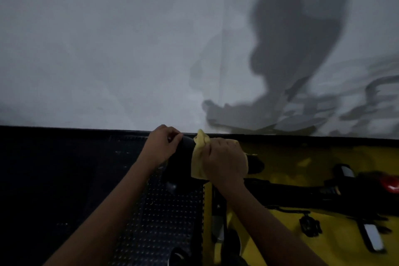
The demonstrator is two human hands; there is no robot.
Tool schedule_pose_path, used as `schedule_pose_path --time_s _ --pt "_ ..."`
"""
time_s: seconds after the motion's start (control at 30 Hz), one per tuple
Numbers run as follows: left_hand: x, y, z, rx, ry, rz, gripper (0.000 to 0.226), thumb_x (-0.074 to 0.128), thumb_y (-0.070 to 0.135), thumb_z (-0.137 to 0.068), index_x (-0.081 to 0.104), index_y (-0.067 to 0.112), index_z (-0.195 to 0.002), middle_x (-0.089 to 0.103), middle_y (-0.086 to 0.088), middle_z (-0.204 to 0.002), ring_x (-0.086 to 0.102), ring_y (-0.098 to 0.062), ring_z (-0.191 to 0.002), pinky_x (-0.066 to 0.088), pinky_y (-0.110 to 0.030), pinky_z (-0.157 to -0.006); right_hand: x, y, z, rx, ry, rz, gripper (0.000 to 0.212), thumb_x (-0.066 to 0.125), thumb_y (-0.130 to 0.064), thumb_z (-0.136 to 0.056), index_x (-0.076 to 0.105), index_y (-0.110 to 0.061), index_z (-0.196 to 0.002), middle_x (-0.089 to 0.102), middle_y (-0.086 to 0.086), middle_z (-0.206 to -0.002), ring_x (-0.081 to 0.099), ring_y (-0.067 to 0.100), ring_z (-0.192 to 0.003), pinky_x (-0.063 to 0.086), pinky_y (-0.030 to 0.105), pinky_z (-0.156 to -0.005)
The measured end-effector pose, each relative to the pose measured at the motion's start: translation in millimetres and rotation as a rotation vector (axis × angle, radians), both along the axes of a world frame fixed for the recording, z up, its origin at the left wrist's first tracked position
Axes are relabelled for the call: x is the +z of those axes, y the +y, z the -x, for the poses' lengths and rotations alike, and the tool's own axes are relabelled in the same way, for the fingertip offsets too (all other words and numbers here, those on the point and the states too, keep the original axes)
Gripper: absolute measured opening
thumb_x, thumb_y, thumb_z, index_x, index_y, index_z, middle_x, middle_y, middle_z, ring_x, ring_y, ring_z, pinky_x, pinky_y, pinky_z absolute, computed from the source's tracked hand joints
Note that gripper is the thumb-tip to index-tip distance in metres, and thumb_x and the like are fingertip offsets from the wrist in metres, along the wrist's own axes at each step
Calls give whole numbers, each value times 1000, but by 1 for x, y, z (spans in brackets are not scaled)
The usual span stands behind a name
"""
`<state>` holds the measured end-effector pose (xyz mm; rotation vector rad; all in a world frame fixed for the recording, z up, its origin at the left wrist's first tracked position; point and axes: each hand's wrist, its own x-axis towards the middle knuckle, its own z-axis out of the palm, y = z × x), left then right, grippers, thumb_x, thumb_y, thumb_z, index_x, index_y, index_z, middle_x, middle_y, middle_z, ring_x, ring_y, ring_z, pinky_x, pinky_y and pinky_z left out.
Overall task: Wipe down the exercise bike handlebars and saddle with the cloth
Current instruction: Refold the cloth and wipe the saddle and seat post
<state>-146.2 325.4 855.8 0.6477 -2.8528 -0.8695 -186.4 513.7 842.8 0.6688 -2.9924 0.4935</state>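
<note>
Head view, the only one. Dim light, detail is poor.

Cloth (199,153): yellow, thin, soft. It drapes and bunches, so it looks light and limp, no stiffness to push with; it needs a hand behind it to carry pressure. Judgement: best held bunched in the palm with the fingers wrapped over it, as here, so it doesn't slide off the rounded surface. One corner sticks up above the saddle; the rest hangs down the saddle's near side.

Saddle (183,157): black, smooth, rounded, looks like firm padding on a fixed post. It should take pressure without moving much. Its surface looks slick, so the cloth may skid rather than bite.

Right hand (224,160): on the right part of the saddle, fingers curled down over the cloth, pressing it onto the saddle top.

Left hand (162,144): at the saddle's left far end, fingers curled around the edge, thumb and forefinger close together. It seems to be steadying the saddle; how hard it grips cannot be told.

Right of the saddle: black bike frame (302,196) over a yellow floor mat (280,157). Below the saddle: dark studded mat (159,211). Beyond the saddle: pale wall (108,39) with shadows.

Handlebars: cannot pick them out for sure. Judgement: saddle pass in progress.
</note>
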Motion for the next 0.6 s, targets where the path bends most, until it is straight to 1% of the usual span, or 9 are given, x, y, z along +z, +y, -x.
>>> schedule_pose_path --time_s 0.07,0.13,0.2,0.27,0.33,0.43,0.5,0.53,0.6 --pt "5 -4 13 -74 -97 -12 20 59 30 -97 74 17 -99 59 4 -87 57 -13 -83 41 -25 -75 -3 -19 -10 -10 -7 21 45 31 -40 -101 70 -18 -104 72 3 -101 63 23 -90 45 39 -86" --pt "4 -10 25 -132 -179 -42 21 57 26 -97 74 13 -98 67 -1 -91 62 -18 -87 46 -29 -77 -12 -34 -26 -34 6 88 46 36 -40 -103 63 -13 -129 67 8 -125 60 26 -113 43 40 -101" --pt "1 -15 34 -193 -215 -45 21 57 24 -97 73 11 -98 71 -5 -96 63 -19 -87 46 -28 -74 -23 -42 -44 -43 39 118 52 38 -37 -105 50 -7 -146 54 14 -146 49 30 -135 35 44 -116" --pt "-3 -18 42 -292 -224 -35 21 57 24 -97 72 10 -99 69 -5 -97 60 -18 -85 42 -26 -72 -28 -42 -59 -30 89 124 53 38 -33 -106 44 -5 -151 43 16 -156 37 30 -147 28 46 -121" --pt "-7 -18 46 -367 -197 -46 23 52 18 -97 70 3 -97 64 -9 -95 57 -23 -85 38 -26 -68 -31 -36 -67 -32 126 135 55 35 -33 -106 39 -6 -154 33 13 -162 25 27 -152 22 46 -123" --pt "-13 -14 42 -501 -95 -66 34 40 18 -90 62 -6 -82 49 -7 -78 49 -25 -75 30 -28 -63 -33 -38 -82 -168 178 148 56 32 -32 -106 35 -8 -156 27 10 -164 19 24 -154 15 42 -125" --pt "-21 -16 42 -539 -69 -78 37 37 22 -89 62 -4 -82 50 -6 -79 50 -26 -77 37 -31 -71 -34 -47 -84 -325 214 188 53 32 -29 -105 42 -6 -152 32 11 -162 24 25 -153 17 43 -125" --pt "-23 -17 43 -562 -79 -61 36 39 22 -94 64 -3 -88 56 -11 -85 53 -29 -84 43 -37 -76 -36 -55 -82 -414 224 209 52 33 -28 -105 45 -5 -150 33 13 -161 25 27 -152 19 44 -124" --pt "-25 -18 49 -607 -106 -2 29 44 18 -100 66 -1 -103 63 -18 -104 57 -33 -100 45 -39 -88 -36 -67 -67 -592 223 224 53 32 -27 -104 46 -2 -149 30 16 -162 23 32 -152 18 46 -123"
